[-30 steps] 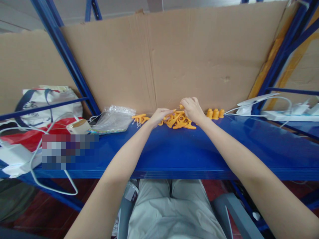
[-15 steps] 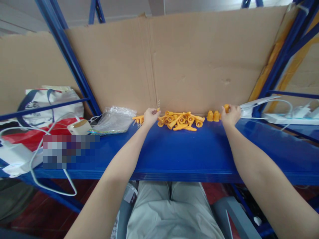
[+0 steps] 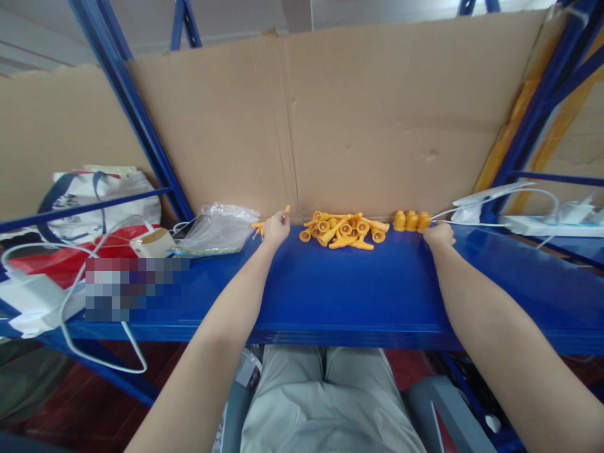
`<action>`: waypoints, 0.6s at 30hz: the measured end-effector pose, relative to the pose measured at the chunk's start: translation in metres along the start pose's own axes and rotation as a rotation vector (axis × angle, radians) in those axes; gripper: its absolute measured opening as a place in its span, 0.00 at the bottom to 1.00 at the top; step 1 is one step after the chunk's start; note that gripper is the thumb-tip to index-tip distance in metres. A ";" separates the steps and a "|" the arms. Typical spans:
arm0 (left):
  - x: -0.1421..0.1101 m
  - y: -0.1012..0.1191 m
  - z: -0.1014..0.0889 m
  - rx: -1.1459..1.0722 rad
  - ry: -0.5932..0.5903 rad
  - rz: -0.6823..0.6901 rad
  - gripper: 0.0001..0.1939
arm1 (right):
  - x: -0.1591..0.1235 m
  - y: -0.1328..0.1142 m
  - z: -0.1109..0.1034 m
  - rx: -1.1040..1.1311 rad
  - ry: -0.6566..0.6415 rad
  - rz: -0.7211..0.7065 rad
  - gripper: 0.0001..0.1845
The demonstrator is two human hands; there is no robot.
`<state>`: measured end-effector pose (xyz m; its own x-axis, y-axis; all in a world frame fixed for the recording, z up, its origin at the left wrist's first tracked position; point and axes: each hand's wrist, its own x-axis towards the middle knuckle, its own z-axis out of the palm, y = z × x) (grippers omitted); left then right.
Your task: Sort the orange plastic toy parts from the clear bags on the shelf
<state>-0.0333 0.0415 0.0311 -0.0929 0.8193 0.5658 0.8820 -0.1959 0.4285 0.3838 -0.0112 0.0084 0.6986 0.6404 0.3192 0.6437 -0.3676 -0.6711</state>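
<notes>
My left hand (image 3: 277,228) is closed around a corkscrew; only its small yellow end (image 3: 287,208) sticks up above the fingers. Just left of that hand lie several yellow corkscrews (image 3: 257,230) with metal spirals, partly covered by it. My right hand (image 3: 440,234) rests on the blue shelf with fingers curled, right beside the last of three yellow caps (image 3: 411,221) standing in a row. Whether it touches that cap or holds anything is hidden. Between my hands is a heap of yellow T-handled parts with round hollow ends (image 3: 344,229).
A clear plastic bag (image 3: 214,229) lies on the shelf (image 3: 340,296) left of the corkscrews. Further left are a white tote bag (image 3: 99,195), a red bag (image 3: 101,242) and cables. Cardboard (image 3: 368,119) walls the back. A power strip (image 3: 557,224) sits at right.
My left hand has drawn back leftward toward the corkscrews, and the metal spiral no longer shows upright. My right hand has lowered the third cap into the row and sits lower.
</notes>
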 end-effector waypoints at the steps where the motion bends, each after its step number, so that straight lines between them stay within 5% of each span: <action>1: -0.003 0.001 -0.001 0.062 -0.016 -0.003 0.17 | -0.002 -0.001 -0.001 0.021 -0.008 0.090 0.20; 8: -0.014 -0.002 -0.002 0.281 -0.191 0.038 0.22 | -0.004 -0.010 -0.001 0.001 -0.013 0.155 0.10; 18: -0.009 -0.019 0.006 0.291 -0.265 0.012 0.20 | 0.004 -0.005 0.010 -0.162 -0.049 0.065 0.14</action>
<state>-0.0464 0.0408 0.0140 0.0066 0.9360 0.3520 0.9801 -0.0760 0.1837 0.3804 -0.0001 0.0065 0.7267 0.6423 0.2436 0.6426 -0.5103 -0.5716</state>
